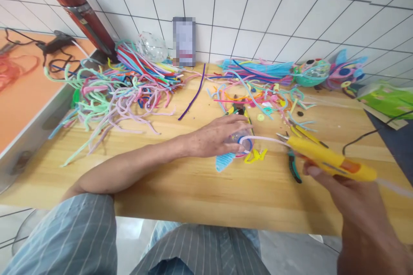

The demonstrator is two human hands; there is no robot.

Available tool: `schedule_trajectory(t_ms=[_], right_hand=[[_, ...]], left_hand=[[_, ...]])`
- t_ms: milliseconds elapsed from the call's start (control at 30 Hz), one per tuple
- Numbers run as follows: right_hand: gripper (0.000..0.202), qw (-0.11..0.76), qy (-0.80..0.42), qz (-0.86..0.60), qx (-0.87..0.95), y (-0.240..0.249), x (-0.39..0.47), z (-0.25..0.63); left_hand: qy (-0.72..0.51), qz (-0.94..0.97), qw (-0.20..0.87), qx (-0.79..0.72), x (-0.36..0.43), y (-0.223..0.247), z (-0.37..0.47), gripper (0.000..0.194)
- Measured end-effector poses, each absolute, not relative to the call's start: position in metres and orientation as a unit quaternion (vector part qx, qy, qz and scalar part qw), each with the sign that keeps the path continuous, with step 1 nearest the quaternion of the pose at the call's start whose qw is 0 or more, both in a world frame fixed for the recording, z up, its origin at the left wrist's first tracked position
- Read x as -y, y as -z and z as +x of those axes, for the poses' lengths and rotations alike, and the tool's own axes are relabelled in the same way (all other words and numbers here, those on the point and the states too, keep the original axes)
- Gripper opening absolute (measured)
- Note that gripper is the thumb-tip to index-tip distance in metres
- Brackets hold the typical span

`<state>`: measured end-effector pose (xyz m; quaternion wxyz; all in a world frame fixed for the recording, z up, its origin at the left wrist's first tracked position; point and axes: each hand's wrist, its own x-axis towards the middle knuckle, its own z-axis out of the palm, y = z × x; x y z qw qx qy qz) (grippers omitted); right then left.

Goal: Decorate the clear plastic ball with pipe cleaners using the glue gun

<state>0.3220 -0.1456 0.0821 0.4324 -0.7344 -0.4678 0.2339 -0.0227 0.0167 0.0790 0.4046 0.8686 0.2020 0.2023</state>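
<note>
My left hand (pixel 222 135) is curled over a small clear plastic ball (pixel 237 138) lying on the table, its fingers around the far side. The ball carries a blue ring (pixel 245 142) and a light-blue pipe-cleaner fin (pixel 225 161). From the ring a pale pink strand (pixel 264 138) runs right towards the nozzle of a yellow hot glue gun (pixel 325 157). That glue gun is gripped in my right hand (pixel 338 189), slightly blurred, with a glue stick (pixel 395 187) out of its rear. Yellow bent pipe cleaner pieces (pixel 256 155) lie beside the ball.
Behind the glue gun are teal-handled pliers (pixel 294 166). Loose pipe cleaners (pixel 129 99) heap up at left; a blue bundle (pixel 261 68) lies at the back. Finished-looking decorated balls (pixel 312 72) sit back right. A red thermos (pixel 85 21) and a phone (pixel 184 42) stand by the tiled wall.
</note>
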Motion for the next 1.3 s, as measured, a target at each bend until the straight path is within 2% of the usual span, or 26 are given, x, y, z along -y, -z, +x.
schedule_trajectory(t_ms=[100, 267, 467, 667, 900, 1067, 1300], right_hand=[[0.036, 0.392, -0.247, -0.698, 0.545, -0.071, 0.150, 0.314], [0.025, 0.342, -0.239, -0.640, 0.645, -0.073, 0.139, 0.298], [0.031, 0.324, -0.219, -0.615, 0.685, -0.087, 0.128, 0.276], [0.025, 0.315, -0.189, -0.592, 0.718, -0.086, 0.123, 0.272], [0.038, 0.296, -0.199, -0.611, 0.707, -0.087, 0.125, 0.270], [0.034, 0.301, -0.199, -0.612, 0.703, -0.086, 0.125, 0.269], [0.028, 0.303, -0.179, -0.597, 0.721, -0.094, 0.122, 0.263]], left_hand=[[-0.204, 0.866, 0.423, -0.172, -0.018, -0.080, -0.021, 0.034], [-0.217, 0.852, 0.447, -0.166, -0.020, -0.083, -0.020, 0.029], [-0.224, 0.839, 0.462, -0.183, -0.018, -0.085, -0.018, 0.021], [-0.248, 0.834, 0.465, -0.164, -0.018, -0.083, -0.017, 0.019], [-0.268, 0.838, 0.446, -0.166, -0.016, -0.077, -0.016, 0.015], [-0.282, 0.841, 0.432, -0.162, -0.015, -0.073, -0.015, 0.011], [-0.278, 0.836, 0.427, -0.205, -0.014, -0.070, -0.012, 0.025]])
